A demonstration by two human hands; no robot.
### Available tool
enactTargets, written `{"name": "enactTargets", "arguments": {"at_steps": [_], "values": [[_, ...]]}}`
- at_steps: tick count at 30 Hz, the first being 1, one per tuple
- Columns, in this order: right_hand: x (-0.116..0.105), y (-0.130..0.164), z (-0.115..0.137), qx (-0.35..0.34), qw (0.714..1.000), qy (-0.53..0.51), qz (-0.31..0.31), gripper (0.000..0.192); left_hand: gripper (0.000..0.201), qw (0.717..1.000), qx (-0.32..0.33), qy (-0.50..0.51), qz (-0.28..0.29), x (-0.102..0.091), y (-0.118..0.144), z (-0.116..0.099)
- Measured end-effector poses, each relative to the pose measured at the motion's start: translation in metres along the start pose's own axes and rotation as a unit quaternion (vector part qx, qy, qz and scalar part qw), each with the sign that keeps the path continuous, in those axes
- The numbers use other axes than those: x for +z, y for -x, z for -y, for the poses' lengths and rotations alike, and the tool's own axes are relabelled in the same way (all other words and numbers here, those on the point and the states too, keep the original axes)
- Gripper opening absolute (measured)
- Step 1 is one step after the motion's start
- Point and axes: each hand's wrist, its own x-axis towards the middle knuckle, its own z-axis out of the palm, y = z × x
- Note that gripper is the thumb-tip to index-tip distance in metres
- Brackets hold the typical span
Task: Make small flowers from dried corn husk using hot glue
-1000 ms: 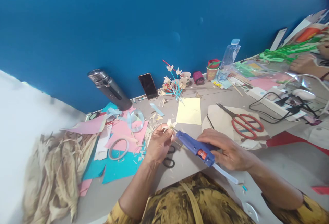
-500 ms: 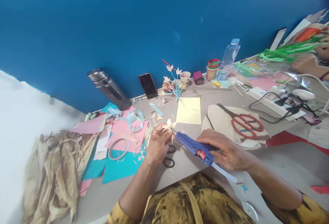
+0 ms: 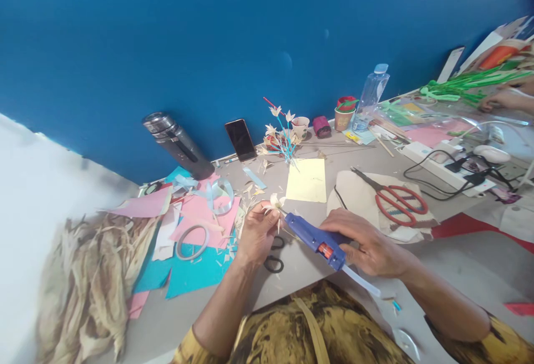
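My left hand (image 3: 259,233) pinches a small cream flower (image 3: 274,202) with pointed petals between thumb and fingers. My right hand (image 3: 367,241) is wrapped round a blue hot glue gun (image 3: 311,239), a clear glue stick (image 3: 362,281) poking from its back end. The gun's nozzle reaches the flower's right side; whether it touches the petals I cannot tell. Under my left wrist lie the dark handle loops (image 3: 274,264) of a pair of scissors. Further back, finished-looking cream flowers on blue stems (image 3: 286,136) stand in a bunch by a yellow paper (image 3: 306,181).
Red-handled scissors (image 3: 403,205) rest on cloth at right, near a white power strip (image 3: 448,166) with cables. At left are dried husks (image 3: 94,275), tape rolls (image 3: 192,242), coloured paper and a dark flask (image 3: 177,144). A phone (image 3: 241,139) leans at the wall. Another person's hand (image 3: 507,97) is far right.
My hands, the flower and the glue gun hold almost the same place. The glue stick's rear end has shifted slightly left and up. The other person's hand at far right has moved.
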Motion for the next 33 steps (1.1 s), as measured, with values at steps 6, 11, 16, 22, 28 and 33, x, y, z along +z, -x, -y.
{"name": "enactTargets", "arguments": {"at_steps": [6,11,16,22,28,33], "values": [[0.000,0.001,0.000,0.003,1.000,0.008,0.002,0.045,0.030,1.000,-0.002,0.004,-0.008,-0.001,0.000,0.001],[0.001,0.002,-0.001,-0.005,1.000,0.024,-0.001,0.043,0.032,1.000,-0.009,0.010,-0.011,0.001,-0.001,0.001],[0.000,0.003,-0.003,-0.009,0.998,0.056,0.004,0.037,0.036,0.999,-0.026,0.031,-0.008,0.005,0.001,-0.004],[-0.001,0.009,-0.007,-0.004,0.995,0.096,0.015,0.030,0.032,0.992,-0.062,0.106,0.037,0.002,0.003,-0.005],[-0.013,0.019,-0.036,0.079,0.965,0.249,-0.002,0.030,0.029,0.980,-0.088,0.161,0.080,-0.003,0.001,-0.002],[-0.021,0.018,-0.071,0.154,0.929,0.335,0.017,0.030,0.029,0.980,-0.085,0.156,0.089,0.000,0.002,-0.004]]}}
